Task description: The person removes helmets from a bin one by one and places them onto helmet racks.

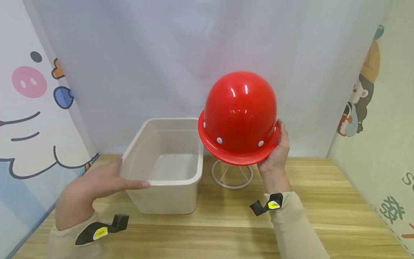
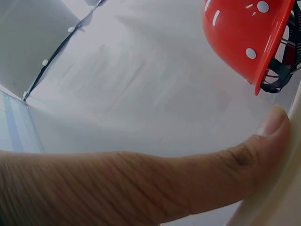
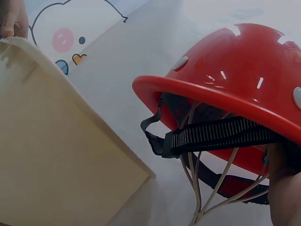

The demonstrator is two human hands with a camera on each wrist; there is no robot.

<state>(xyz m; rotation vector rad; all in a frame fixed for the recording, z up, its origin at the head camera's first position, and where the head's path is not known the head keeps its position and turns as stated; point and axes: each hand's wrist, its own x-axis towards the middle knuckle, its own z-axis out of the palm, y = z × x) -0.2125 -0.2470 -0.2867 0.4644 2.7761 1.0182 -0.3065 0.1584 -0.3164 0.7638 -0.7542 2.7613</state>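
A glossy red hard hat (image 1: 240, 115) is upright in the head view, with my right hand (image 1: 276, 153) gripping its right brim. Black straps (image 3: 207, 139) hang inside it in the right wrist view. Pale rods of a white wire stand (image 1: 232, 186) reach up under the hat, and the stand's ring base is on the table; I cannot tell whether the hat rests on it. My left hand (image 1: 100, 180) holds the near-left corner of a beige plastic bin (image 1: 165, 198). Its thumb (image 2: 225, 169) lies along the front rim; the other fingers are mostly hidden.
The wood-grain table (image 1: 233, 230) extends to a pale curtain (image 1: 129, 72) behind. Printed panels stand on both sides, a white cartoon figure (image 1: 38, 118) on the left and a cartoon girl (image 1: 359, 97) on the right.
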